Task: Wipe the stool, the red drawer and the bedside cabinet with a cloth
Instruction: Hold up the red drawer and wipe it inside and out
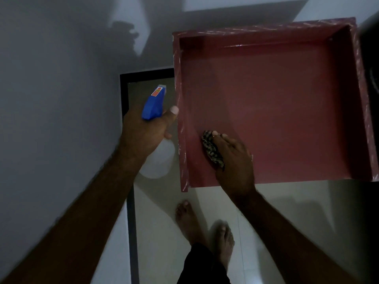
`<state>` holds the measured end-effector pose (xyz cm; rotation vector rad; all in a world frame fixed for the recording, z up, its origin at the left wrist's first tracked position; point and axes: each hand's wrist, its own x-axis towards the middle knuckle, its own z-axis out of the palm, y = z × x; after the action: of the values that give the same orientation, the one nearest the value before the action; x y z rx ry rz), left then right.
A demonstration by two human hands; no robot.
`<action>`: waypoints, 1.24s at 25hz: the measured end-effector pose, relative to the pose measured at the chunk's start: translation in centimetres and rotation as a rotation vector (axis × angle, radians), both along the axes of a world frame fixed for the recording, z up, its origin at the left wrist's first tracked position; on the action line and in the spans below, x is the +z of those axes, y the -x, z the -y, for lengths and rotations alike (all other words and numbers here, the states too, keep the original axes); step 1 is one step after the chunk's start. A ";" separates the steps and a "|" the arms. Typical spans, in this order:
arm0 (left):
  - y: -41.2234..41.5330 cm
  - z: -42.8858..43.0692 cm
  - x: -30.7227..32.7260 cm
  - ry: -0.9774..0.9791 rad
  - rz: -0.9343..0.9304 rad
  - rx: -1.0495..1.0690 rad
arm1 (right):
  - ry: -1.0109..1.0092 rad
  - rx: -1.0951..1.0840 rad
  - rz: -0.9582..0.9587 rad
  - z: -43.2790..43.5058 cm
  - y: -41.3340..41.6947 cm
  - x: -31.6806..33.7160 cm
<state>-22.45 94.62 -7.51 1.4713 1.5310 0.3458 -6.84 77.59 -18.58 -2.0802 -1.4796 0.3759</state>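
Above a pale tiled floor, right hand presses a bunched cloth onto the red drawer bottom's near-left corner; left hand grips a spray bottle.

**Head view, tilting steeply down**

The wide-angle head camera is looking almost straight down, sitting close above the red drawer that is filling the upper right of the frame, while the person's bare feet are showing at bottom centre.
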 end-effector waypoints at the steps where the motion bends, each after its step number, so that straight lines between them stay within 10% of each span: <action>1: 0.1 0.4 0.0 0.004 -0.001 0.002 | 0.006 0.000 -0.011 0.0 0.0 -0.1; 31: 6.4 11.1 2.1 0.027 0.024 0.132 | 0.185 0.493 -0.081 2.7 -0.3 2.9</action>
<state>-28.89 83.56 -5.45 1.3433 1.6113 0.4176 -6.55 74.84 -15.68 -1.7838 -1.9627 0.8007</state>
